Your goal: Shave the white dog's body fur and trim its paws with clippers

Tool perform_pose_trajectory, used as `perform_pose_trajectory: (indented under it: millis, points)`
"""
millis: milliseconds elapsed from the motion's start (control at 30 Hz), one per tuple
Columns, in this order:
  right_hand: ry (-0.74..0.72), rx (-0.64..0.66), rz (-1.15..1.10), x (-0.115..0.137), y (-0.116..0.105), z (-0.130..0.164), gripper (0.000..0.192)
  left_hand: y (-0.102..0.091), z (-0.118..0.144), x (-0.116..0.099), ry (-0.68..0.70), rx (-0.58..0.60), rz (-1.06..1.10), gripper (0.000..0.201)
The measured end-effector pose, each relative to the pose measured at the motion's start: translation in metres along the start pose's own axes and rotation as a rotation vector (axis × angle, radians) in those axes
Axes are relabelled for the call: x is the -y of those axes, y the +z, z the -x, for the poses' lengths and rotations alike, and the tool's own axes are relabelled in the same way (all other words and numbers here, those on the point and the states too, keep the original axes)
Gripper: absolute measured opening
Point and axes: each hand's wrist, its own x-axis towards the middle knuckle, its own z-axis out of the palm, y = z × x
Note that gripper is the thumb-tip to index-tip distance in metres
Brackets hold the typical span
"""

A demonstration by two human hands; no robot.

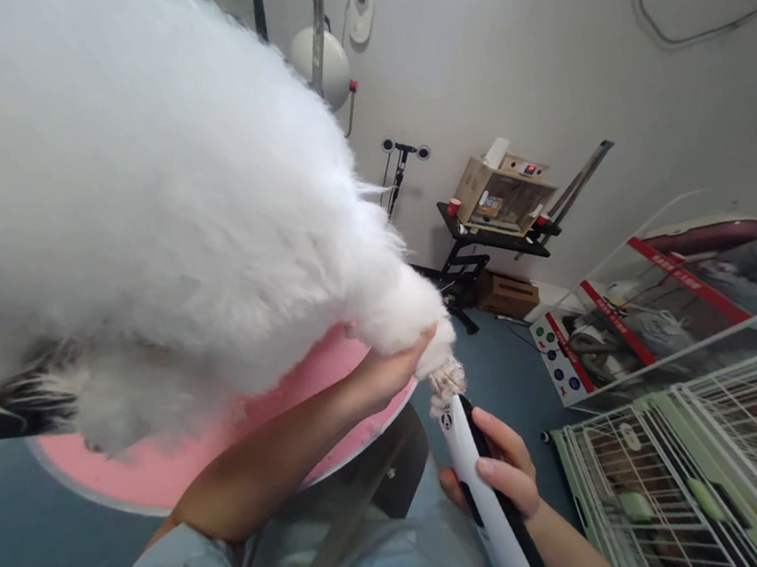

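Observation:
A dog with thick white fluffy fur (150,193) fills the upper left, standing over a round pink tabletop (132,479). My left hand (406,359) is closed around the lower part of one of its legs (399,309), with the fingers partly sunk in the fur. In my right hand (504,467) is a white and black hair clipper (478,484), its head pointing up at the paw. A tuft of loose cream fur (447,381) sits at the clipper's head, hiding the blade. Whether the blade touches the paw I cannot tell.
Wire cages (648,480) stand at the lower right, below a clear-sided bin (606,319) with red strips. Farther back a wooden box (506,192) rests on a black stand. A curved metal arm (317,31) rises behind the dog. A glossy black object (11,406) shows at the left.

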Motion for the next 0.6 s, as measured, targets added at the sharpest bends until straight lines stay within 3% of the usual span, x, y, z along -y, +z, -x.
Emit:
perform_pose_trajectory:
  millis: [200, 400, 500, 600]
  points:
    - [0.046, -0.153, -0.046, 0.009, 0.003, -0.016, 0.038, -0.002, -0.003, 0.001, -0.025, -0.014, -0.003, 0.041]
    - [0.028, -0.114, -0.038, 0.012, 0.012, -0.022, 0.038, -0.006, -0.004, 0.006, 0.000, -0.004, -0.077, 0.043]
    - [0.048, -0.001, -0.035, 0.011, 0.007, -0.043, 0.038, -0.012, -0.006, 0.007, 0.022, 0.025, -0.157, 0.042]
    - [0.081, 0.277, -0.109, 0.006, -0.005, -0.071, 0.027, -0.017, -0.009, 0.005, -0.010, 0.017, -0.187, 0.038]
